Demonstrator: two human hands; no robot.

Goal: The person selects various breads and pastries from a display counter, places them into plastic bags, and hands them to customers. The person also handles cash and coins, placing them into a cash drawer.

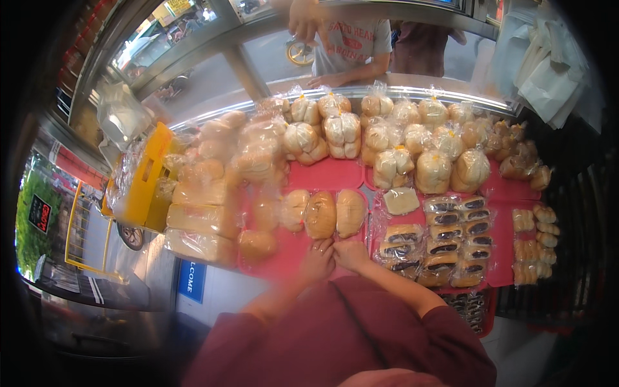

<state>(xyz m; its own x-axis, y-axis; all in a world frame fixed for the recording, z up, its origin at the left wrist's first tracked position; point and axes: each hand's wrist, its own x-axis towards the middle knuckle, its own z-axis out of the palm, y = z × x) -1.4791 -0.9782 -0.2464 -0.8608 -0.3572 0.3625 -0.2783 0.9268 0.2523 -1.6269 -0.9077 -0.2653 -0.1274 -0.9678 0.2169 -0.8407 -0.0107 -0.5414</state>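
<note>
My left hand (pixel 318 259) and my right hand (pixel 350 255) are side by side at the near edge of a pink tray (pixel 290 258). Both have their fingers curled in, close to the lower end of a browned, plastic-wrapped loaf (pixel 320 215). Whatever they pinch, if anything, is too small to make out. Paler wrapped loaves lie on either side, one to the left (pixel 296 209) and one to the right (pixel 350 213). Further left on the same tray is a rounded bread (pixel 256 244), blurred by a smear.
Bagged bread rolls (pixel 433 171) crowd the far side of the counter. Dark-filled pastries (pixel 445 248) sit in rows at right, small rolls (pixel 545 235) beyond them. Long wrapped loaves (pixel 200 219) and a yellow crate (pixel 148 177) stand left. A person (pixel 351 55) leans at the counter opposite.
</note>
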